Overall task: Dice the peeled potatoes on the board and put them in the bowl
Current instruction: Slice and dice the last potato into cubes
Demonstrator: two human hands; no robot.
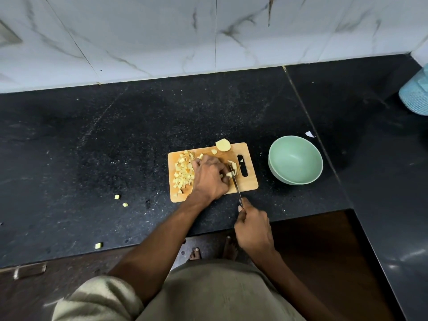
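Note:
A small wooden cutting board (249, 184) lies on the black counter. A heap of diced potato (183, 173) covers its left part. A peeled potato half (223, 145) sits at the board's far edge. My left hand (209, 177) rests over the board's middle, fingers curled round a potato piece (229, 174). My right hand (252, 225) grips the handle of a knife (236, 185), whose blade stands against that piece. A few cut bits (232, 163) lie right of the blade. The green bowl (295, 158) to the right of the board holds nothing.
Three stray potato cubes lie on the black counter (115, 140): two (117, 197) left of the board, one (99, 245) by the front edge. A light blue ribbed container (415, 93) stands at the far right. A marble-tiled wall (208, 33) backs the counter.

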